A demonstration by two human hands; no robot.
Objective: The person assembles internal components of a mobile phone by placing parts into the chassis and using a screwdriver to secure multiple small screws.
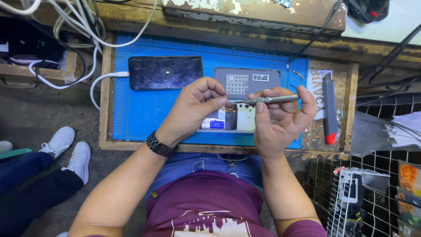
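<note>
From the head view, the right hand holds a slim metal screwdriver level above the worktop, its grip closed round the shaft with thumb and forefinger on top. The left hand pinches the tool's tip, its grip clenched there, though whether a bit or a screw sits between the fingertips is too small to tell. Both hover over an opened phone, which lies back up on a blue mat, its grey inner plate and pale parts bare. To do this well, I judge the shaft should stay level and the pinch light, worked over the mat so anything dropped lands on it. Beside it lies a second phone, glossy dark glass up, a white cable plugged into its left end. A grey knife with a red end rests at the right. The mat looks rubbery and ribbed; the wood is worn and stained.
</note>
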